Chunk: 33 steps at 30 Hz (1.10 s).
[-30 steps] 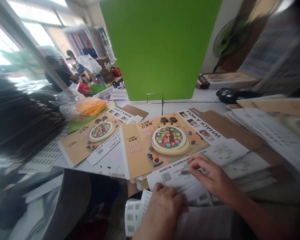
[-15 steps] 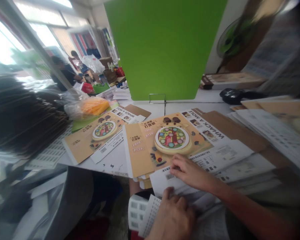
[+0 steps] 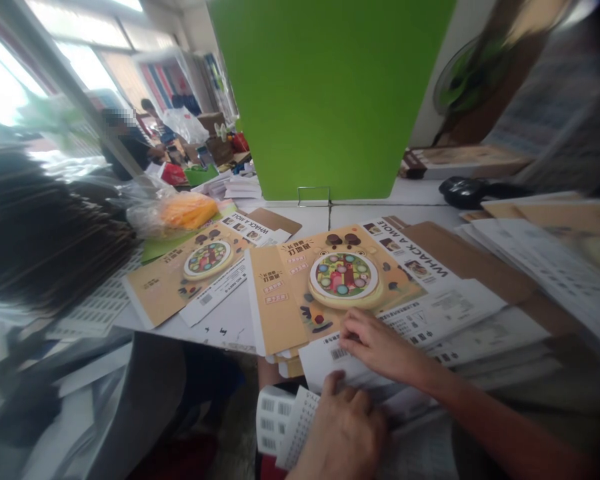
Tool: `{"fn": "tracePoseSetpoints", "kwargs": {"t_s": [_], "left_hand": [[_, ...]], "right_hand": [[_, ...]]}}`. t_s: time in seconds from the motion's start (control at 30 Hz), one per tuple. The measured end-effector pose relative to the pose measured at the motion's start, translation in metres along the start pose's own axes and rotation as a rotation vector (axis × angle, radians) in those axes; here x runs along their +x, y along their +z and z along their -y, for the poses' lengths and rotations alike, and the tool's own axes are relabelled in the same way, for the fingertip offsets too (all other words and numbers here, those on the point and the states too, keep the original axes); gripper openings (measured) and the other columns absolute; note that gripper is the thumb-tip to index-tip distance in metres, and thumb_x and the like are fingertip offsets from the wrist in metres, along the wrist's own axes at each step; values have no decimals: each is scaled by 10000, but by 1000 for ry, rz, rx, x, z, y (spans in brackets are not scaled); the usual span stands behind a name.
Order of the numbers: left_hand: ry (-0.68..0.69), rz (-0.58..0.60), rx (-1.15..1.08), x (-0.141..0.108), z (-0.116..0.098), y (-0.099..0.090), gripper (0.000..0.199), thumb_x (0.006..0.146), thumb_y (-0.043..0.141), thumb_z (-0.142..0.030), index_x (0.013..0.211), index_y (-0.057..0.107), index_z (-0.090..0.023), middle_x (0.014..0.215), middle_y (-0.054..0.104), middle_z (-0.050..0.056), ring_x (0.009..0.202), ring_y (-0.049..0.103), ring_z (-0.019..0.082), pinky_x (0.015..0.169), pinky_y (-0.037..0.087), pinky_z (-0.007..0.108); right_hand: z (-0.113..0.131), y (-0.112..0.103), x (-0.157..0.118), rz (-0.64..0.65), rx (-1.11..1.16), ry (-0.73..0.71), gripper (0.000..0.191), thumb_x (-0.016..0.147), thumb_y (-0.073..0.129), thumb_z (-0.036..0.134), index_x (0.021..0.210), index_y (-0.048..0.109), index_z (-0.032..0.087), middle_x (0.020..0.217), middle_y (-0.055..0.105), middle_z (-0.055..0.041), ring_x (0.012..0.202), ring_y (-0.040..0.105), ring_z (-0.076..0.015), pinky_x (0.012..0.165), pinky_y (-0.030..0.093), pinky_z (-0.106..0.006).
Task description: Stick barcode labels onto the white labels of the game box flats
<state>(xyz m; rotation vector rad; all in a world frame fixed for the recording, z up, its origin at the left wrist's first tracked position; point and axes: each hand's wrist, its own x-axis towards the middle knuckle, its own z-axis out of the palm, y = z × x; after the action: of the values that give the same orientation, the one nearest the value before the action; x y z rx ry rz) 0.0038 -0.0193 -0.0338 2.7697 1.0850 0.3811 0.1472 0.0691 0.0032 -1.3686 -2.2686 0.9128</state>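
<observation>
You are resting your right hand (image 3: 380,347) on a long white printed paper sheet (image 3: 430,320), with its fingers (image 3: 363,330) lying side by side, slightly curled, near the sheet's left end, where a black barcode is showing. No pinch is showing there. The sheet's long axis is running away from these fingers, up and to the right, along the near edge of a flat tan cardboard box blank printed "WHACK A MOLE" (image 3: 340,287). Your right hand is the nearer one to this sheet.

Your left hand (image 3: 343,433) is sitting lower in the view, its fingers (image 3: 347,400) curving down over loose paper. The view is not showing whether they are clamped on anything, so you cannot tell. A white barcode sticker sheet (image 3: 271,420) is lying just left of these fingers, and a narrower white label sheet (image 3: 300,427) is overlapping it and touching the hand, so the left hand is the nearer one to both.

Ahead of the fingers, a second tan box blank (image 3: 180,283) is lying on the white table (image 3: 305,217), up and to the left.
</observation>
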Motion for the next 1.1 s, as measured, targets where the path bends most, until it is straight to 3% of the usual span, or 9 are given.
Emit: {"fn": "tracePoseSetpoints", "kwargs": {"t_s": [0.27, 0.57, 0.9, 1.0, 1.1], "left_hand": [[-14, 52, -13, 1, 1, -4, 143, 898, 615, -187, 757, 638, -192, 715, 622, -4, 698, 597, 179, 981, 388, 443], [-8, -9, 0, 2, 2, -3, 99, 842, 694, -194, 755, 648, -187, 702, 625, -11, 697, 602, 172, 1048, 368, 424], [4, 29, -13, 9, 10, -8, 142, 908, 646, -278, 809, 679, -181, 717, 652, -15, 725, 631, 158, 1118, 307, 425], [10, 36, -4, 9, 11, -9, 162, 909, 647, -292, 799, 687, -179, 717, 659, -15, 719, 635, 157, 1121, 308, 420], [-5, 55, -41, 9, 12, -10, 173, 904, 657, -312, 790, 697, -188, 715, 659, -22, 702, 640, 148, 1135, 285, 434]], "right_hand": [[-4, 4, 0, -23, -8, -18, 147, 878, 496, 161, 734, 510, 184, 948, 547, -31, 918, 548, -162, 841, 456, -330], [-3, 6, 0, -46, -59, -18, 141, 866, 515, 126, 734, 524, 176, 934, 552, -31, 898, 553, -156, 818, 458, -312], [-4, 12, -4, -67, -76, -35, 114, 842, 543, 86, 768, 558, 172, 928, 554, -34, 904, 557, -169, 831, 467, -333], [-6, 12, -6, -85, -84, 7, 96, 822, 586, 98, 872, 572, 179, 989, 571, -42, 953, 567, -186, 857, 469, -348], [-7, 14, -6, -119, -81, 78, 343, 781, 664, 127, 1087, 524, 195, 1101, 586, -54, 1043, 577, -205, 867, 484, -341]]}}
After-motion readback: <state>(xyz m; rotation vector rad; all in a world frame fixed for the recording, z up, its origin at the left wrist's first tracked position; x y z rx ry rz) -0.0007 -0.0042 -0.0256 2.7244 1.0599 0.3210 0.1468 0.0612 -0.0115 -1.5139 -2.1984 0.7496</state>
